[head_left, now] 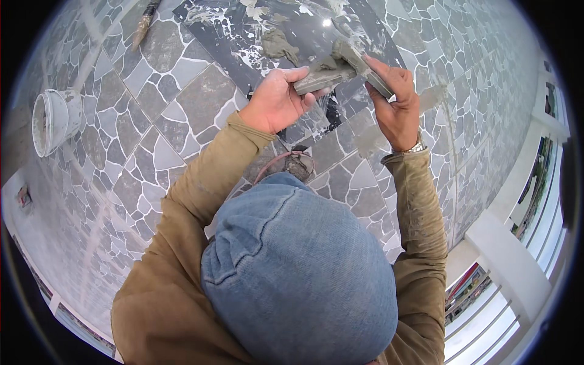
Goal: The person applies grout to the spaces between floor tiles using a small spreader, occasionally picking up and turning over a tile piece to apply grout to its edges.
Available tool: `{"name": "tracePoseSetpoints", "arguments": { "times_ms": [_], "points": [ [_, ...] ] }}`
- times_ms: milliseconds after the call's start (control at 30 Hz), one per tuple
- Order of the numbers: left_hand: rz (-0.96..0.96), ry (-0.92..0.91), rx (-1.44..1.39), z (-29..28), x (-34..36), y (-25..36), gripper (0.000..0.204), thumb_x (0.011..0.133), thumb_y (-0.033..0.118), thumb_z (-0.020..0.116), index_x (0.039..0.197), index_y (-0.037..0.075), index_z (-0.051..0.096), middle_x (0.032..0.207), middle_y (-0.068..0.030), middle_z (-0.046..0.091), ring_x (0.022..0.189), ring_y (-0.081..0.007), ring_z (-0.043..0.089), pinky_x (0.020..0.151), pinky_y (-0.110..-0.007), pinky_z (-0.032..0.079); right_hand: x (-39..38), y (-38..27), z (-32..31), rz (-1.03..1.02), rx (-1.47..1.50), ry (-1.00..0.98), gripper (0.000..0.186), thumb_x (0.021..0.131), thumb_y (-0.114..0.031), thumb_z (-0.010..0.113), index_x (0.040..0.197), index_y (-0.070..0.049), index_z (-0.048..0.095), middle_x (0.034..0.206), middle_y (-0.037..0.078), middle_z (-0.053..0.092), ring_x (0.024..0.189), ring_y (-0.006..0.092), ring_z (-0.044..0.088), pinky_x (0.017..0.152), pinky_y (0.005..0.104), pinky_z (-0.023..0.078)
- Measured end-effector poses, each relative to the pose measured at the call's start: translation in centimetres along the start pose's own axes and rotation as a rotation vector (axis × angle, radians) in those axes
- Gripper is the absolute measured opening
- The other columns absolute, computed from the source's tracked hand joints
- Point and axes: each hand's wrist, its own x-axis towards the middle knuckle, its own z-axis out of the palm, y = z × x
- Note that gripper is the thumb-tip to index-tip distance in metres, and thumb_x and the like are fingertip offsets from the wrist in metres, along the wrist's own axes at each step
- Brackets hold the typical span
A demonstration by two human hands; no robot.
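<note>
My left hand (277, 100) grips the near end of a narrow grey tile piece (316, 81) smeared with wet mortar, thumb on top. In my right hand (395, 100) is a second grey strip (376, 82), pinched between fingers and thumb, with a lump of mortar (345, 51) on its far end. The far end of this strip meets the mortar on the left piece. Both are held above a dark, mortar-splashed board (225, 36). A mound of grey mortar (278, 45) lies on that board, just beyond my left hand.
A white bucket (72, 112) stands at the left. A mortar-crusted brush-like tool (145, 27) lies at the upper left. Stone-patterned tiles (176, 97) cover the floor. Rounded blue denim (298, 261) fills the lower middle, and a white railing (511, 267) runs along the right.
</note>
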Motion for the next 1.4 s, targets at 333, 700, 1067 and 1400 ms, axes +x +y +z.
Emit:
{"name": "tracePoseSetpoints", "arguments": {
  "times_ms": [333, 700, 1067, 1400],
  "points": [
    [0.248, 0.023, 0.257, -1.0, -3.0, 2.7, 0.031, 0.106, 0.017, 0.048, 0.133, 0.002, 0.051, 0.113, -0.0059, 0.066, 0.092, -0.0129, 0.067, 0.066, -0.026, 0.054, 2.2, 0.2, -2.6, -0.395, -0.349, -0.119, 0.066, 0.065, 0.018, 0.058, 0.118, -0.018, 0.075, 0.123, -0.002, 0.072, 0.096, 0.0222, 0.054, 0.093, 0.0329, 0.044],
    [0.566, 0.172, 0.315, -5.2, -4.3, 9.5, 0.036, 0.107, 0.017, 0.041, 0.135, -0.001, 0.053, 0.118, -0.0087, 0.069, 0.092, -0.0164, 0.066, 0.065, -0.027, 0.049, 4.7, 1.8, 0.8, -0.298, -0.394, -0.293, 0.053, 0.069, 0.008, 0.062, 0.115, -0.017, 0.074, 0.114, -0.002, 0.073, 0.094, 0.0262, 0.056, 0.086, 0.0372, 0.048],
    [0.560, 0.277, 0.298, -6.2, -4.9, 9.4, 0.038, 0.106, 0.017, 0.037, 0.134, -0.004, 0.054, 0.117, -0.0125, 0.069, 0.090, -0.0206, 0.066, 0.063, -0.027, 0.047, 6.2, 3.9, 8.9, -0.475, -0.594, -0.362, 0.047, 0.071, -0.003, 0.067, 0.115, -0.018, 0.073, 0.117, -0.006, 0.071, 0.103, 0.0230, 0.056, 0.086, 0.0366, 0.046],
    [0.534, 0.181, 0.273, -6.5, -4.6, 9.2, 0.036, 0.103, 0.017, 0.042, 0.131, -0.003, 0.056, 0.113, -0.0119, 0.070, 0.088, -0.0207, 0.068, 0.062, -0.027, 0.046, 9.8, 4.6, 7.0, -0.428, -0.733, -0.535, 0.039, 0.074, -0.009, 0.070, 0.108, -0.026, 0.077, 0.099, -0.008, 0.073, 0.104, 0.0203, 0.056, 0.086, 0.0362, 0.043]
  ]
}}
